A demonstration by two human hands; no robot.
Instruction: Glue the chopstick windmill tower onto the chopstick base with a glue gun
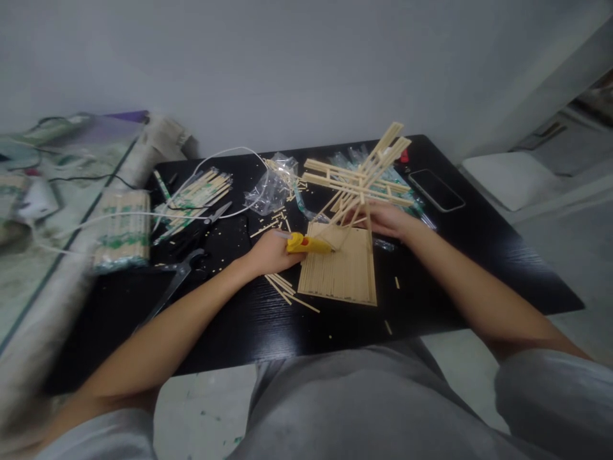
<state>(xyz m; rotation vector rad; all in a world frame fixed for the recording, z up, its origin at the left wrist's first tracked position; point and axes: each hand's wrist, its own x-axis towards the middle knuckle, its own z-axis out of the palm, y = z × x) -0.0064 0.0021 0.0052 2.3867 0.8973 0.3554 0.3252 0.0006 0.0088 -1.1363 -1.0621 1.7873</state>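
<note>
My left hand (271,253) is closed around a yellow glue gun (311,244), its nozzle pointing right over a flat board made of side-by-side wooden sticks (340,271). Behind that board, my right hand (383,218) grips the lower part of a windmill-like model of wooden sticks (363,182); some of its fingers are hidden by the sticks. The model's crossed blades rise above the hand, and its thin legs slant down toward the board. A few loose sticks (282,291) lie beside the board, below my left hand.
On the black table (287,338) are scissors (218,213), pliers (177,278), packs of sticks (122,227), crumpled clear plastic (271,188) and a phone (437,190). A white cable (143,214) loops across the left side. Stick offcuts lie scattered about.
</note>
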